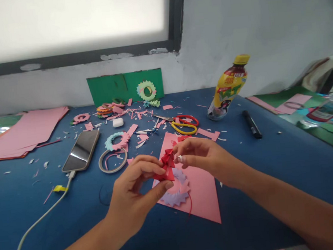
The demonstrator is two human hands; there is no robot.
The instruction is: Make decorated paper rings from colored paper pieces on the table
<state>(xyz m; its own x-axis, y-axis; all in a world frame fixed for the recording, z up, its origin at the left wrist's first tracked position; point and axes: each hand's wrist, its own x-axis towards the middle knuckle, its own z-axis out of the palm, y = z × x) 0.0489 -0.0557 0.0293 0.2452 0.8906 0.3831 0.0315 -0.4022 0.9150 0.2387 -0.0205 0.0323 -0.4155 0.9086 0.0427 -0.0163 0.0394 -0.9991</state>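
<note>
A small folded red paper piece (167, 164) is held above the blue table (274, 162) between both hands. My left hand (135, 199) pinches its lower left part with thumb and fingers. My right hand (204, 156) pinches its upper right side with closed fingertips. Under the hands lies a pink paper sheet (202, 199) with a pale purple spiky paper ring (177, 194) on it.
A phone (81, 150) on a white cable lies at left beside a tape ring (113, 160). Scissors (184, 124), a yellow bottle (229, 88), a black marker (252, 124), pink paper stacks (24, 131), a green card (125, 86) and scattered paper scraps lie farther back.
</note>
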